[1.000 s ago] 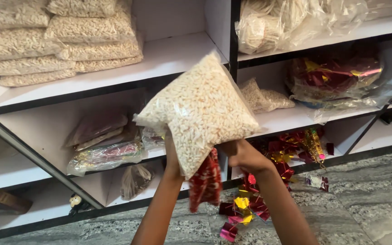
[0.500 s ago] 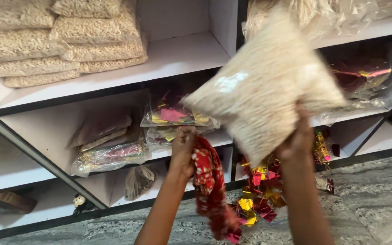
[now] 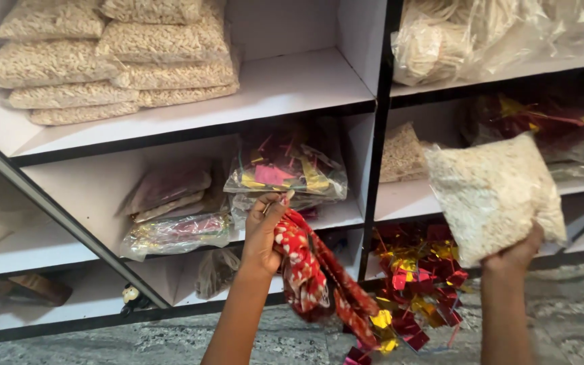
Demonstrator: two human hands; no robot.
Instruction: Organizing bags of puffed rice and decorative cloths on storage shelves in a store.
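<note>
Raised left hand (image 3: 263, 233) clenches red patterned cloth (image 3: 315, 280) hanging below; raised right hand (image 3: 514, 253) pinches white-filled plastic bag (image 3: 491, 192) standing above.

A clear bag of pale grains (image 3: 493, 196) sits right of centre. More such bags (image 3: 109, 57) are stacked on the top-left shelf. A clear packet of bright foil (image 3: 285, 165) lies mid-shelf; flatter packets (image 3: 170, 213) lie left of it.
</note>
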